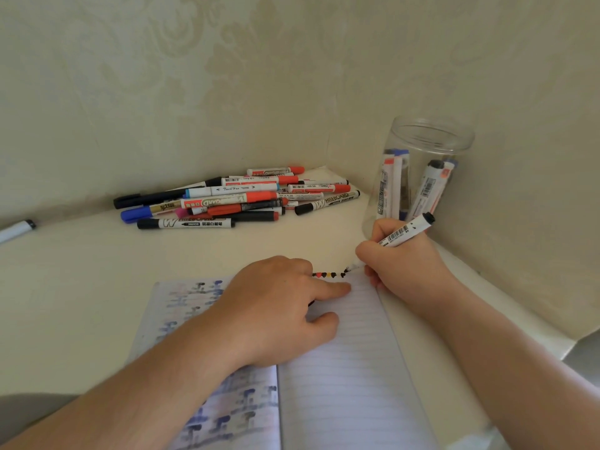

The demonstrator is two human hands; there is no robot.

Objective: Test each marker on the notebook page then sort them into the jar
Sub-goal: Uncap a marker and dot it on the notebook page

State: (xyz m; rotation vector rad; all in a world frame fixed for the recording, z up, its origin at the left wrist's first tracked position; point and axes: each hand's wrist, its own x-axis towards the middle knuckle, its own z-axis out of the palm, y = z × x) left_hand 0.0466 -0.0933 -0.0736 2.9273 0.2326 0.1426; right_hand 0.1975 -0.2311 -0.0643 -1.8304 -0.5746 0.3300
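Notebook [341, 368], markers [227, 199], jar [418, 177] on table [81, 287].

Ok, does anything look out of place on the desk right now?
One white marker lies alone at the far left edge, apart from the marker pile. Otherwise nothing odd: the clear jar stands upright and the notebook lies open.

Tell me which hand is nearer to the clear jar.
Right. The right hand, gripping a marker, sits just in front of the jar, overlapping its base. The left hand rests on the notebook, farther left and nearer the camera.
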